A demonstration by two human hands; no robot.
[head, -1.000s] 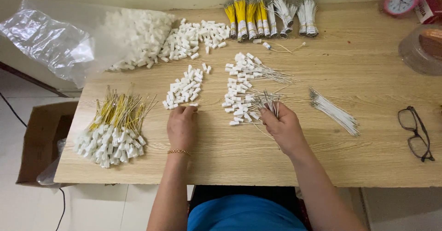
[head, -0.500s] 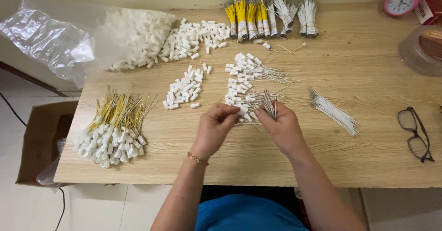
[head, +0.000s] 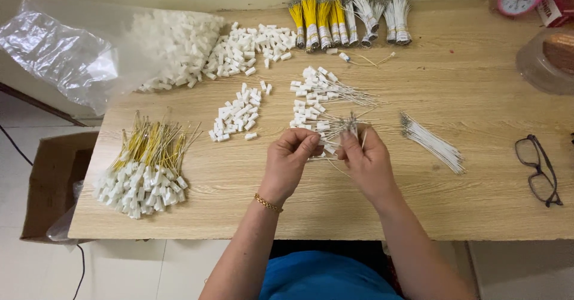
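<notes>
Right hand (head: 368,162) fingers clamp a thin wire bundle (head: 348,125); left hand (head: 291,158) fingers pinch a white connector (head: 315,139). Wires likely light, springy; best held near the ends.

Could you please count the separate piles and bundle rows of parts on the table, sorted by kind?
Loose white connector piles: 2, one by the plastic bag and one mid-table.
Yellow-wire pile with connectors: 1.
White-wire pile with connectors: 1.
Bare white wire pile: 1.
Row of banded bundles: 1.
Total: 6.
</notes>
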